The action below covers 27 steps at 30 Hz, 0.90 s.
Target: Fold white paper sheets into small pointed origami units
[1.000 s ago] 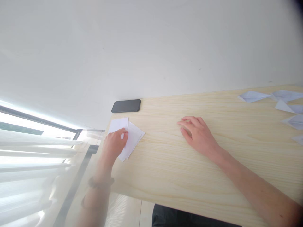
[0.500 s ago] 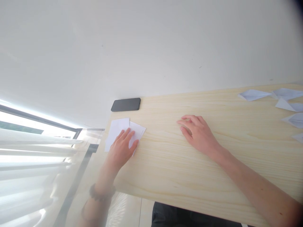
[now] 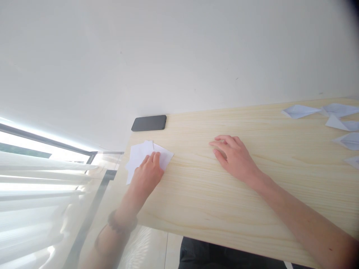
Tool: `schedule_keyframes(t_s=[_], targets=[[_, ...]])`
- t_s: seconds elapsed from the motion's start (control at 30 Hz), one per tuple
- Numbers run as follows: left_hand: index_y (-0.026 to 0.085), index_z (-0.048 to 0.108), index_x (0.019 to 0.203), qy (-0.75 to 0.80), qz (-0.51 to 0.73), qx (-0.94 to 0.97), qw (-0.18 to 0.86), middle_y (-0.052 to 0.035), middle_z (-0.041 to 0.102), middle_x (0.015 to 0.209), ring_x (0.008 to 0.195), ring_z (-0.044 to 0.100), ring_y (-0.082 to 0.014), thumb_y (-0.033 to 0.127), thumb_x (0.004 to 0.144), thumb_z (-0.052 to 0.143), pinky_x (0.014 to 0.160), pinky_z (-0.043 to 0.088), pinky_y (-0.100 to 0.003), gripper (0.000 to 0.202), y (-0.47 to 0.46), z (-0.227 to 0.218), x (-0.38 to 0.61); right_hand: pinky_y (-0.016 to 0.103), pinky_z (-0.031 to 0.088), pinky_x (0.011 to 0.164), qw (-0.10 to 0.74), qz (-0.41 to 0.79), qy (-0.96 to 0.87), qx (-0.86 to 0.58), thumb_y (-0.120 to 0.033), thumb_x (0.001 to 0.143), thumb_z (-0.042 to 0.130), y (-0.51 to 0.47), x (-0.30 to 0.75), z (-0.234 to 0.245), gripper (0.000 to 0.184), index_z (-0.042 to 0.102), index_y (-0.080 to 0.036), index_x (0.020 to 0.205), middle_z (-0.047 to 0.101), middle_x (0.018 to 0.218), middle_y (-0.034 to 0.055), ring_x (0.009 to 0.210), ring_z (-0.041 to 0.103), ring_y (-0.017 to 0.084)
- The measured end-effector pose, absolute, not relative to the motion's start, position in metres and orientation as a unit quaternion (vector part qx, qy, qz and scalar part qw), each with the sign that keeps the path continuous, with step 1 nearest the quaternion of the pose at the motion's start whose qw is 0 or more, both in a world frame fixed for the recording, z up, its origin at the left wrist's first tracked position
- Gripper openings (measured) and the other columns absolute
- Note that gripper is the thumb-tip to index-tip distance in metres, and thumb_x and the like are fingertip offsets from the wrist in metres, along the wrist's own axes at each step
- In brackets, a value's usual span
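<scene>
White paper sheets lie overlapped and fanned out near the left end of the wooden table. My left hand is on them, fingers bent and drawn in with the thumb close, gripping the right-hand sheet. Its fingertips partly cover that paper, and the thumb's tip is hard to see. My right hand rests on the bare wood to the right, holding nothing, its thumb and fingers loosely curved and apart.
A black phone lies at the back left, against the wall. Several folded white paper pieces are spread along the table's far right. White curtains hang by a window at the left.
My left hand's fingers have curled and drawn together on the paper. The sheets under it have turned and shifted slightly. My right hand stays where it was.
</scene>
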<state>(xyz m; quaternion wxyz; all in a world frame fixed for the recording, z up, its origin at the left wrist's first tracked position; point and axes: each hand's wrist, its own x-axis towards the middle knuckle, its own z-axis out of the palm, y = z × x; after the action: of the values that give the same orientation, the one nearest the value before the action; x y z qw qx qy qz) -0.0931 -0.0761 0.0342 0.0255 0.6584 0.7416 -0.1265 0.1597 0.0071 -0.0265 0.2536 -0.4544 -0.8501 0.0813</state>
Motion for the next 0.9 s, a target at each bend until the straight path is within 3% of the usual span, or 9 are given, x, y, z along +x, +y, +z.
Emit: schedule_keyframes(t_s=[0.13,0.2,0.27,0.37,0.5,0.57,0.63,0.7,0.9], targets=[[0.025,0.027,0.135,0.722,-0.117,0.682,0.006,-0.0074,0.058,0.112,0.086,0.062,-0.0216,0.006,0.078,0.034,0.051,0.041,-0.026,0.061,-0.077,0.035,-0.099,0.041,0.043,0.086,0.249,0.082,-0.85,-0.456,-0.02,0.085,0.046,0.007,0.16,-0.026,0.028,0.063,-0.021,0.107,0.058,0.112,0.0066,0.093,0.049,0.023],[0.028,0.033,0.131,0.731,-0.123,0.671,-0.002,-0.0065,0.056,0.116,0.078,0.063,-0.0209,0.008,0.076,0.036,0.05,0.039,-0.027,0.058,-0.075,0.036,-0.1,0.041,0.043,0.086,0.249,0.083,-0.851,-0.455,-0.02,0.085,0.047,0.006,0.159,-0.025,0.027,0.063,-0.02,0.107,0.058,0.112,0.0068,0.093,0.049,0.023],[0.023,0.042,0.122,0.749,-0.127,0.65,-0.009,-0.0086,0.058,0.113,0.071,0.063,-0.022,0.013,0.078,0.038,0.049,0.038,-0.028,0.046,-0.073,0.036,-0.101,0.041,0.043,0.086,0.251,0.084,-0.85,-0.455,-0.02,0.085,0.047,0.006,0.159,-0.024,0.027,0.063,-0.02,0.107,0.058,0.112,0.0069,0.093,0.049,0.023],[0.016,0.04,0.121,0.766,-0.116,0.632,0.002,-0.0101,0.062,0.097,0.064,0.062,-0.023,0.019,0.08,0.038,0.048,0.036,-0.029,0.041,-0.071,0.037,-0.104,0.041,0.043,0.086,0.254,0.084,-0.85,-0.455,-0.02,0.085,0.047,0.006,0.159,-0.024,0.027,0.063,-0.02,0.106,0.058,0.112,0.007,0.093,0.049,0.023],[0.014,0.018,0.137,0.787,-0.045,0.614,0.042,0.0001,0.057,0.061,0.053,0.056,-0.0202,0.019,0.086,0.032,0.049,0.035,-0.027,0.053,-0.069,0.045,-0.117,0.041,0.043,0.086,0.256,0.086,-0.849,-0.453,-0.02,0.085,0.047,0.006,0.16,-0.025,0.027,0.063,-0.02,0.106,0.058,0.112,0.0073,0.094,0.05,0.023],[0.015,0.035,0.128,0.802,-0.014,0.596,0.042,0.0007,0.053,0.055,0.056,0.056,-0.0205,0.025,0.089,0.03,0.05,0.035,-0.026,0.041,-0.07,0.052,-0.121,0.041,0.043,0.086,0.258,0.088,-0.85,-0.452,-0.02,0.085,0.047,0.007,0.16,-0.026,0.027,0.063,-0.021,0.107,0.058,0.112,0.0073,0.094,0.05,0.023],[0.018,0.055,0.1,0.797,-0.033,0.602,0.04,0.0007,0.045,0.049,0.052,0.051,-0.0199,0.029,0.09,0.029,0.048,0.031,-0.026,0.03,-0.071,0.059,-0.122,0.042,0.043,0.085,0.26,0.09,-0.85,-0.449,-0.02,0.085,0.046,0.007,0.16,-0.026,0.027,0.063,-0.022,0.107,0.057,0.112,0.0073,0.093,0.05,0.023],[0.02,0.056,0.081,0.792,-0.019,0.608,0.048,0.0016,0.042,0.046,0.047,0.046,-0.0176,0.031,0.091,0.029,0.048,0.03,-0.026,0.031,-0.074,0.064,-0.12,0.043,0.043,0.084,0.265,0.094,-0.85,-0.447,-0.02,0.085,0.046,0.007,0.16,-0.026,0.027,0.062,-0.023,0.107,0.058,0.111,0.0074,0.092,0.05,0.024],[0.022,0.065,0.086,0.816,0.071,0.568,0.086,0.0037,0.039,0.041,0.042,0.042,-0.0141,0.041,0.089,0.036,0.046,0.033,-0.023,0.035,-0.09,0.065,-0.11,0.043,0.043,0.083,0.267,0.096,-0.849,-0.446,-0.02,0.085,0.046,0.007,0.16,-0.026,0.027,0.063,-0.022,0.106,0.058,0.111,0.0076,0.092,0.05,0.024]])
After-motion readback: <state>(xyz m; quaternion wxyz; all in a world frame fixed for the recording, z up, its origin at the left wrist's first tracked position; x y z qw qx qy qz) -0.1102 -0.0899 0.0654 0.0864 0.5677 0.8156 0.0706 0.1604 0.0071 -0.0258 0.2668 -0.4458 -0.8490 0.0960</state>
